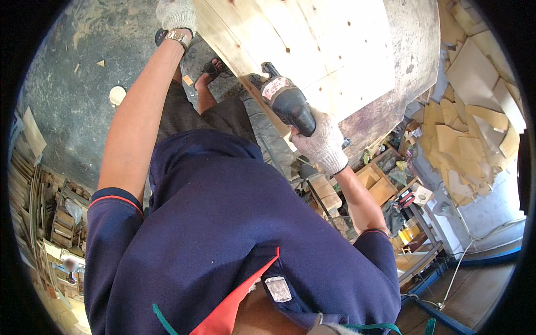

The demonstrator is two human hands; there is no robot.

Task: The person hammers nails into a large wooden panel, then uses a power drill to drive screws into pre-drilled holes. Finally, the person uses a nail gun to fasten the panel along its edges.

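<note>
My right hand [322, 143], in a white knitted work glove, is closed round the rear of a black handheld power tool [290, 109] with a pale, red-marked sticker. The tool's front end lies at the left edge of a pale plywood sheet [335, 61], which has knots and a thin line across it. My left hand [176, 15], gloved too and with a metal watch [180, 38] at the wrist, is at the top of the view beside the sheet's edge. Its fingers are partly cut off by the frame, so their grip does not show.
Under the plywood is a larger, stained board [413, 50]. Thin curved wooden pieces [463, 134] hang on the wall at right. Below them stands a cluttered shelf with a wooden box [377, 184]. Scraps lie on the grey floor [72, 106]; stacked wood lines the far left.
</note>
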